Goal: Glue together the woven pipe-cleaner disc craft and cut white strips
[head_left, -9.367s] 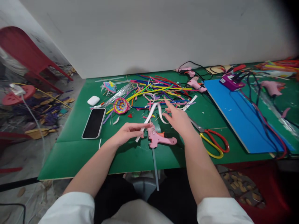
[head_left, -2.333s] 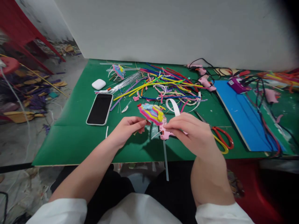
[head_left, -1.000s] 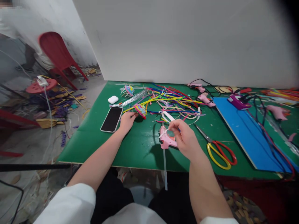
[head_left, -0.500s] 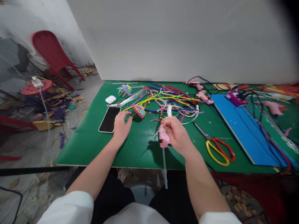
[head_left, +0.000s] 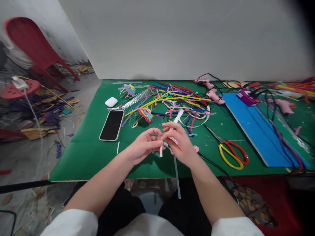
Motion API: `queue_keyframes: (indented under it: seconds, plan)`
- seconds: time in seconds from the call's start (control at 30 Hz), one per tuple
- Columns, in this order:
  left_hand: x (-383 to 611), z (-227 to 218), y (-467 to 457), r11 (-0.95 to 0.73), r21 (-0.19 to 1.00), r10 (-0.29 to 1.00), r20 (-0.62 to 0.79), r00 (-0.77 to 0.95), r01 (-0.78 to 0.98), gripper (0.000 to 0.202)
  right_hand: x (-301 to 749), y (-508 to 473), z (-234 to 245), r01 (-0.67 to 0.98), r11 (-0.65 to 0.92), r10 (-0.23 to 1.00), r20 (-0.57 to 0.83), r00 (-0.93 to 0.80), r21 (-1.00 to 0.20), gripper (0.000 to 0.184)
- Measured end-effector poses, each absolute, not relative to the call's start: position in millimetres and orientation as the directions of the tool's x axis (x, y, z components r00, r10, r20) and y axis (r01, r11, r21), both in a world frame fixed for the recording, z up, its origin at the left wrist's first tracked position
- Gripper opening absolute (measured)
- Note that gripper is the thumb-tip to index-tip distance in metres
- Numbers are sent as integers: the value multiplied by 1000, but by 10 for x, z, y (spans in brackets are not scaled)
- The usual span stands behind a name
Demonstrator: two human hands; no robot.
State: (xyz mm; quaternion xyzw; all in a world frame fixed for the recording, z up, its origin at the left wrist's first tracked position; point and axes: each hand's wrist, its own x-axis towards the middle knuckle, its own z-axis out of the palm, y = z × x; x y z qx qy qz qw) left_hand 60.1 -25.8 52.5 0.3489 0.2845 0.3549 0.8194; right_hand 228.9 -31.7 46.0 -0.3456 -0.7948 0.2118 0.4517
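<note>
Both hands meet above the green table [head_left: 85, 157], fingertips touching. My left hand [head_left: 145, 144] is closed in a pinch on a short white strip [head_left: 161, 151], whose end hangs below the fingers. My right hand [head_left: 180, 144] has its fingers bent in at the same spot; what lies between them is hidden. Under the right hand lies a pink glue gun [head_left: 196, 148], mostly covered, with a clear glue stick [head_left: 177, 178] reaching past the table edge. A white band [head_left: 178, 116] lies just beyond the right fingers. Another small white strip [head_left: 118, 147] lies left of my left hand.
A phone [head_left: 112, 125] and a white case [head_left: 111, 102] lie at the left. Behind my hands are a colourful small piece [head_left: 145, 114] and a pile of pipe cleaners [head_left: 182, 98]. Scissors [head_left: 231, 150] and a blue board [head_left: 261, 137] lie at the right.
My left hand has moved right from beside the phone to meet my right hand, and now pinches a white strip. The right hand has turned inward over the glue gun. The view has shifted slightly.
</note>
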Motion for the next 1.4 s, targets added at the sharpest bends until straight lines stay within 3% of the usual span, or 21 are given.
queue_keyframes:
  seconds: [0.17,0.23,0.37,0.57,0.63,0.73,0.8,1.0,1.27,1.4]
  plan:
    - [556,551,-289,410,831,865,-225,448,-375,24,2468,-323,574,491,610,786,552,-278,-622,25]
    - [508,575,-286,323,890,909,-197,368,-321,19,2686,-354,624,601,509,858,421,-295,-616,26]
    - [386,584,-259,192,968,952,-144,271,-162,18,3106,-485,521,835,321,944,76,-322,-448,27]
    - [258,542,-201,79,996,965,-88,249,48,27,3349,-654,228,878,319,941,11,-337,-357,44]
    - [234,536,-187,51,995,969,-69,238,83,29,3582,-671,209,926,232,971,17,-237,-300,41]
    - [214,545,-181,34,993,966,-61,251,112,32,4102,-723,155,986,-95,992,72,105,-141,43]
    - [212,550,-184,24,993,962,-54,268,111,34,4408,-782,70,969,-241,970,-25,240,-58,45]
    - [247,526,-204,-9,994,940,-29,341,108,37,4631,-840,-118,967,-248,964,-105,242,-48,36]
    - [225,532,-238,-41,997,933,17,358,62,38,4628,-1013,235,954,-268,942,-242,231,-133,41]
    - [193,537,-246,-69,997,926,47,374,45,41,4605,-1210,361,863,-397,904,-296,308,-312,35]
